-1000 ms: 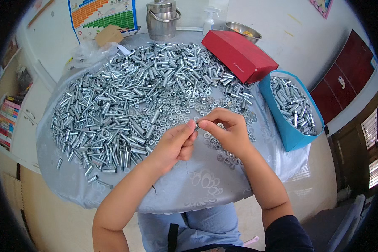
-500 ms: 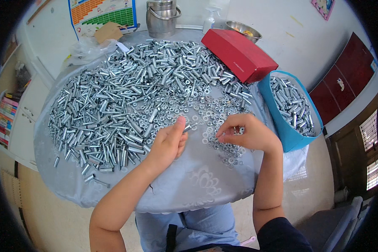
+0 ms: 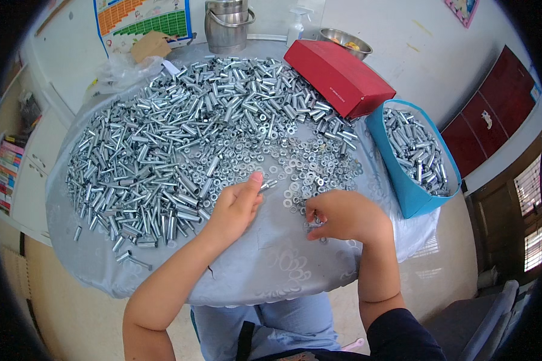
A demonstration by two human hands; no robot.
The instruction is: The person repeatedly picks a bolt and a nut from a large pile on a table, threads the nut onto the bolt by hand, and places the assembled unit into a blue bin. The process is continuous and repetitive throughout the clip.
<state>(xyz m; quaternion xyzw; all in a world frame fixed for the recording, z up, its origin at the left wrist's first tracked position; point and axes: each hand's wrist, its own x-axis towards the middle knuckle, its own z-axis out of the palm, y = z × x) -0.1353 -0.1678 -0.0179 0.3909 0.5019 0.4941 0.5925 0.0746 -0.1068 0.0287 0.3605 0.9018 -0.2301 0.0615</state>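
My left hand [image 3: 233, 207] is closed round a metal bolt [image 3: 269, 185], whose threaded end sticks out to the right past the fingers with the thumb up. Low over a scatter of small washers and nuts [image 3: 319, 171] is my right hand [image 3: 349, 218], palm down. Its thumb and forefinger are apart at the near edge of that scatter, and small nuts show in the gap between them. A big heap of metal sleeves and bolts [image 3: 144, 150] spreads to the left of and beyond my left hand.
A blue fabric bin [image 3: 418, 201] full of assembled bolts stands at the right, behind it a red box [image 3: 340, 75]. Along the far edge are a steel pail [image 3: 226, 33], a spray bottle [image 3: 296, 27], a steel bowl [image 3: 364, 53] and a plastic bag [image 3: 117, 75].
My right hand has moved toward me and slightly left, turned palm down, and its pinched fingers have spread. My left hand keeps the bolt almost in place. The whole view has shifted slightly.
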